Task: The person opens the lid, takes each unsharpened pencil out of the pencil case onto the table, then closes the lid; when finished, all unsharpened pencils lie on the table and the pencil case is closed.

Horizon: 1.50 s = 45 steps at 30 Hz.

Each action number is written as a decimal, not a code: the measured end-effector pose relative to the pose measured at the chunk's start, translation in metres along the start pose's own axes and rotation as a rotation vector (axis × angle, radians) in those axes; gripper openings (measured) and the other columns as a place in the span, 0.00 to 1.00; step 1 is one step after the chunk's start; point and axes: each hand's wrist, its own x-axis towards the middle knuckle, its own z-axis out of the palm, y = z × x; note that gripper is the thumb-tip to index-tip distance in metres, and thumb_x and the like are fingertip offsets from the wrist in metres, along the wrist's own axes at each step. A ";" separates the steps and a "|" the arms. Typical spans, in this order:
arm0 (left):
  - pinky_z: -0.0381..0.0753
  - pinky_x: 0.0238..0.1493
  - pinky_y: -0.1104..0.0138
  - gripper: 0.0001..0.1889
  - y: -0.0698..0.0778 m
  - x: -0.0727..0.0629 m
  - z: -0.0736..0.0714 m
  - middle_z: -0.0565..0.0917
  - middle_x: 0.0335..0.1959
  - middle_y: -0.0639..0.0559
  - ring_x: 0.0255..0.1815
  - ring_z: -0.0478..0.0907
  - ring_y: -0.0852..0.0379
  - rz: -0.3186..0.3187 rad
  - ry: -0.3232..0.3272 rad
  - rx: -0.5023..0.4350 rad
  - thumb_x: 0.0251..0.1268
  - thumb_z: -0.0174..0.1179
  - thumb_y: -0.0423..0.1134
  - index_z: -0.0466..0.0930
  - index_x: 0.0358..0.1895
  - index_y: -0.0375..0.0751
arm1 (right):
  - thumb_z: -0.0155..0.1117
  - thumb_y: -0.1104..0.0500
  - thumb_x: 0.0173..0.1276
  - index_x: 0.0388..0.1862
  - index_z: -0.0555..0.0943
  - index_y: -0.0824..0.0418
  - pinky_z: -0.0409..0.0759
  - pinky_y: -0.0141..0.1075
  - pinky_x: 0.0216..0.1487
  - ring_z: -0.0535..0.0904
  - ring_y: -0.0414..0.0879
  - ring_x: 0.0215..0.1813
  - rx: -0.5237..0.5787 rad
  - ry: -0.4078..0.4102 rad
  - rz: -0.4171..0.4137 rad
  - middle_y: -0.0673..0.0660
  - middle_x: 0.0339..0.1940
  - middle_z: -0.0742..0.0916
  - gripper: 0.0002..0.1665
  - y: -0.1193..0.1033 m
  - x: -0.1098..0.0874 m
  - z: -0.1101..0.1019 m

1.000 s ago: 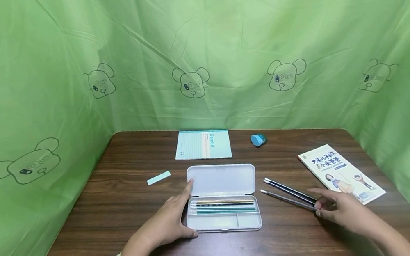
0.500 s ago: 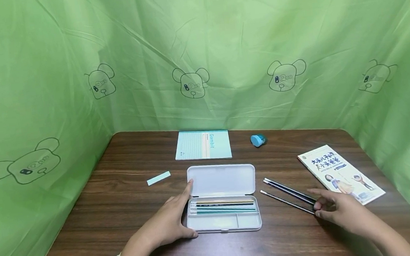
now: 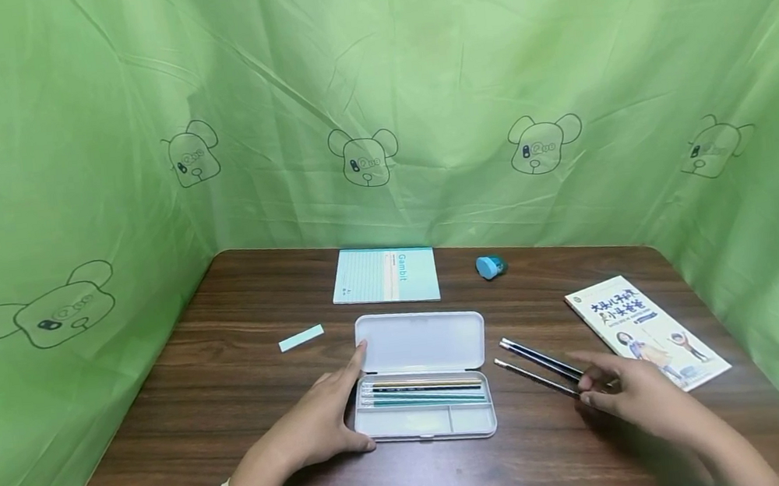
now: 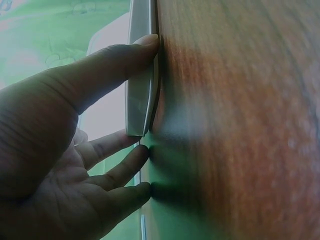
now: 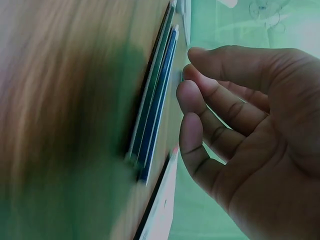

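Note:
In the head view, an open white pencil case (image 3: 404, 426) holds several pencils (image 3: 425, 393) in its back compartment. My left hand (image 3: 322, 418) rests against its left end, thumb at the front corner and index finger beside the lid (image 3: 420, 342). The left wrist view shows that thumb on the case's side wall (image 4: 140, 107), the other fingers stretched past its end. My right hand (image 3: 632, 388) is over the lower ends of loose dark pencils (image 3: 541, 359) lying right of the case. From the right wrist view, its fingers are loosely bent, apart from the pencils (image 5: 159, 100), holding nothing.
Behind the case lies a light-blue notebook (image 3: 378, 275), with a blue sharpener (image 3: 490, 266) to its right. A pale blue strip (image 3: 302, 338) lies left of the lid. A picture book (image 3: 644, 328) sits beyond my right hand. Green cloth (image 3: 442, 58) surrounds the brown table (image 3: 226, 305).
My right hand has shifted a little left along the loose pencils, covering more of their lower ends. The lower loose pencil has changed its angle slightly. My left hand stays at the case.

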 end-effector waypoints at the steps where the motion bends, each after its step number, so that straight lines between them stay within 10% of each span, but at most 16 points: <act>1: 0.63 0.88 0.37 0.77 0.000 0.000 0.000 0.73 0.85 0.34 0.86 0.69 0.34 -0.002 -0.001 -0.001 0.48 0.92 0.45 0.41 0.95 0.47 | 0.82 0.68 0.65 0.74 0.82 0.69 0.89 0.31 0.41 0.86 0.32 0.42 0.009 -0.004 -0.004 0.45 0.40 0.92 0.37 -0.004 0.003 0.002; 28: 0.67 0.85 0.38 0.76 -0.001 0.000 0.000 0.77 0.81 0.35 0.84 0.71 0.34 0.005 0.009 -0.006 0.47 0.92 0.45 0.42 0.95 0.48 | 0.79 0.62 0.73 0.78 0.82 0.57 0.89 0.52 0.66 0.89 0.48 0.66 -0.144 -0.301 -0.186 0.51 0.63 0.94 0.36 -0.103 0.076 0.072; 45: 0.69 0.84 0.39 0.77 -0.001 0.000 0.000 0.80 0.79 0.38 0.82 0.73 0.36 0.010 0.014 0.004 0.47 0.92 0.44 0.42 0.95 0.46 | 0.81 0.61 0.71 0.73 0.87 0.56 0.88 0.38 0.49 0.86 0.35 0.48 -0.157 -0.294 -0.203 0.44 0.45 0.94 0.31 -0.107 0.080 0.082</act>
